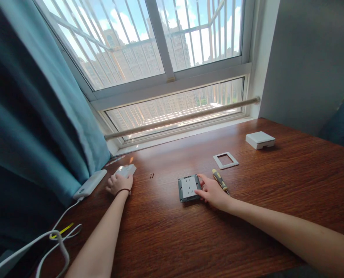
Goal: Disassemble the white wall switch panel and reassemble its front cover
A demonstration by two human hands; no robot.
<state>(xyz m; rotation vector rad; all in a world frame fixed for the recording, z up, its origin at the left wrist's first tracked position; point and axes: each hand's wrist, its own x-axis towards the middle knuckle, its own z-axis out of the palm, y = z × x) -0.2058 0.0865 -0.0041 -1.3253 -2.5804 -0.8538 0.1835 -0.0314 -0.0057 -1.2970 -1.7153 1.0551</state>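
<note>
My right hand [214, 192] grips the right edge of a wall socket [189, 187], thumb and fingers closed on its dark frame. The socket's white face with its slots points up. On the left, my left hand [119, 183] is closed on a white box [126, 170] that sits on the table; part of the box is hidden under the fingers. Two small screws [151, 175] lie between the hands. Just beyond my right hand rests a screwdriver [219, 180] with a yellow and black handle. A white square frame [226, 160] lies flat behind it.
Another white box [260, 139] stands at the far right of the wooden table [160, 231]. A white power strip [90, 184] with a white cable [64, 211] lies at the left by the blue curtain [82, 146]. A barred window [172, 104] borders the table's far edge.
</note>
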